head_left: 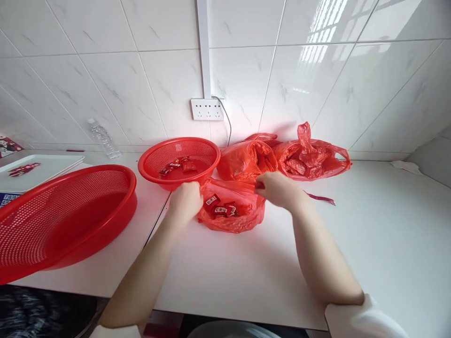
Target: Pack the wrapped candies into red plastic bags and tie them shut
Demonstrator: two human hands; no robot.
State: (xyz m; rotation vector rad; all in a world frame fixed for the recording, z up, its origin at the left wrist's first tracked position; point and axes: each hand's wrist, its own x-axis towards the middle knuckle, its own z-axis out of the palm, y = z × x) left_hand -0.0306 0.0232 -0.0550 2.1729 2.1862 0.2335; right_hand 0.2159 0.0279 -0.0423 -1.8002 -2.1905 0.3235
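A thin red plastic bag (237, 226) stands on the white table with its mouth spread, and several small red wrapped packets (221, 210) lie inside it. My left hand (186, 199) is closed on the left side of the bag's rim. On the right side of the rim, my right hand (276, 188) pinches the plastic between thumb and fingers. Just behind my left hand sits a round red plastic basket (151, 162) with several similar packets at its bottom. Two other red plastic bags, one bulging (243, 159) and one crumpled (313, 157), rest behind my right hand.
A larger red basket (88, 225) stands at the left. Beyond it are a white tray (49, 164) with packets on it and a clear plastic bottle (104, 138) by the tiled wall. A power socket (207, 109) is on the wall. A red strip (320, 198) lies at right.
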